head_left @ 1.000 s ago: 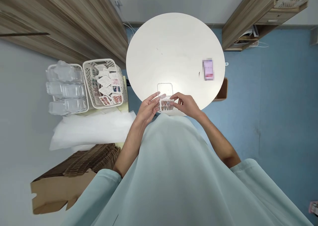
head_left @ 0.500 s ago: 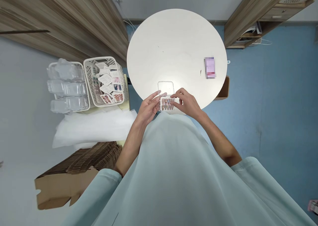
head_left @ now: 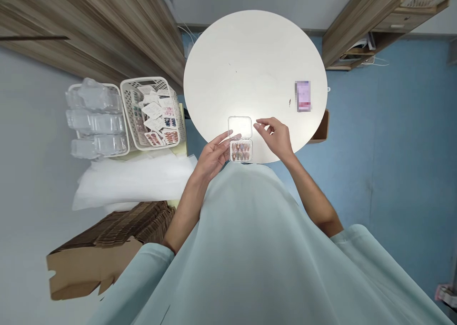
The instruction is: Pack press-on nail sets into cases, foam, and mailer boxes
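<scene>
A small clear plastic case (head_left: pixel 252 146) with its lid (head_left: pixel 240 117) tipped back sits at the near edge of the round white table. Inside its lower half lie two rows of shiny press-on nails (head_left: pixel 241 151). My left hand (head_left: pixel 213 158) grips the case by its left side, fingers reaching behind the lid hinge. Just right of the lid, my right hand (head_left: pixel 274 137) hovers apart from the case. Its thumb and index fingertip are slightly separated, and I see nothing between them.
The round table (head_left: pixel 250 54) carries a blurred purple item (head_left: pixel 303 96) at right. On the left stand a basket of nail packs (head_left: pixel 150 115), a basket of clear plastic shells (head_left: pixel 96 120), white sheets (head_left: pixel 135 182) and stacked brown cardboard boxes (head_left: pixel 93 268).
My right hand has come off the nails in the case and moved up and right, beside the lid. My left hand keeps its hold on the case.
</scene>
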The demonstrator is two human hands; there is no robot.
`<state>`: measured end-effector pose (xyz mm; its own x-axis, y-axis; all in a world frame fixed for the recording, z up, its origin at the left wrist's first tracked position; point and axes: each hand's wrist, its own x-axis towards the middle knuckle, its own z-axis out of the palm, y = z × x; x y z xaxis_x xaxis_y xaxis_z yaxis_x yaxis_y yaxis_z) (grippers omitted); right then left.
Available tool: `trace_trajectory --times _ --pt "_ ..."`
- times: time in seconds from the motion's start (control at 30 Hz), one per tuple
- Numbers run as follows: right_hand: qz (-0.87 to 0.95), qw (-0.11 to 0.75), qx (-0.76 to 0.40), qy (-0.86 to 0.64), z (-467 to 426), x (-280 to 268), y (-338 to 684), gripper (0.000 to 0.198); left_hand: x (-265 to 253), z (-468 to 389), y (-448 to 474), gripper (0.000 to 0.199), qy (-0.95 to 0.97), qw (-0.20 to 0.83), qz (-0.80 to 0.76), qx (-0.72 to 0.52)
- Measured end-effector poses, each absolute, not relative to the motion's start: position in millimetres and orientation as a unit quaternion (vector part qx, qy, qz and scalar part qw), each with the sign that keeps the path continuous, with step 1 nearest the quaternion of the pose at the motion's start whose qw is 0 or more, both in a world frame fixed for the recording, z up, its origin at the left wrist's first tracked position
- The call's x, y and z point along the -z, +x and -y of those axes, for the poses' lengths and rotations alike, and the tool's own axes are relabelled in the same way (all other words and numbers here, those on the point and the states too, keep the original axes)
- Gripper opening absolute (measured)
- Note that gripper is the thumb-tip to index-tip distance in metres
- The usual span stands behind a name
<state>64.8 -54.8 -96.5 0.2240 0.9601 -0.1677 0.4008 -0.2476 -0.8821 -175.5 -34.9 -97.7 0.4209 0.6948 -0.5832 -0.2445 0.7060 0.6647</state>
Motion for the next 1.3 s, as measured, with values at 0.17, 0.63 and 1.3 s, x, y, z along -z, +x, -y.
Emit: trace_trajectory --times 0.17,0.63,1.3 --pt "0.423 0.367 -0.486 -0.671 37 111 60 0.067 97 42 -180 0.063 0.244 0.822 -0.435 -0.275" --pt "0.509 0.379 -0.467 -0.615 64 50 49 0.05 104 49 -181 0.049 0.216 0.817 -0.444 -0.297" --pt "0.414 0.287 -0.586 -0.635 110 78 40 0.052 90 39 -188 0.051 0.262 0.803 -0.442 -0.301"
